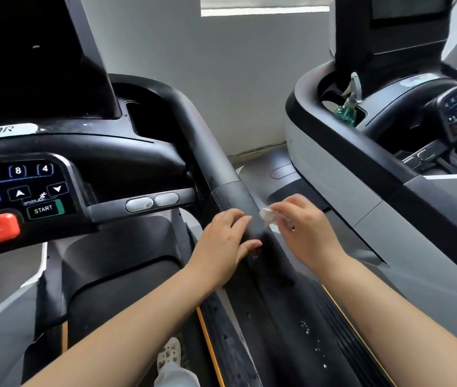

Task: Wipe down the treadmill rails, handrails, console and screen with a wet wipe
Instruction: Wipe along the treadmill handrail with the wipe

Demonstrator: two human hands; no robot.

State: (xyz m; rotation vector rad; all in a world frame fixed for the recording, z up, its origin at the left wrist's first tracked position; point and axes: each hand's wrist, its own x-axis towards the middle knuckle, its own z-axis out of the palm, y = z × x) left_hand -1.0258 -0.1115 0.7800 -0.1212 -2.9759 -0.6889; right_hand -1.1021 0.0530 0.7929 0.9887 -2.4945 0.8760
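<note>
1. i stand on the treadmill facing its right handrail [230, 191], the black padded bar that runs from about eleven o'clock, up by the console [26, 188], down toward five o'clock past my forearms.
2. my left hand [221, 241] rests on the near side of the bar at centre frame; its fingers lie straight and slightly apart, tips touching the padding, holding nothing.
3. my right hand [305, 230] sits at three o'clock of the left, on the far side of the bar; thumb and fingers are pinched on a small wet wipe [267, 215], which looks crumpled, its pale edge just at the bar's outer flank.
4. i judge the step in hand to be the handrail wipe, this stretch below the textured grip; specks on the lower rail [309, 331] at six o'clock suggest that part is not yet done.
5. the next move calls for pressing the wipe flat onto the bar and drawing it along its length, with my left hand steadying; the wipe is small, so i would spread it first.
6. console and dark screen [35, 57] at ten o'clock remain to be done, as far as i can judge.
</note>
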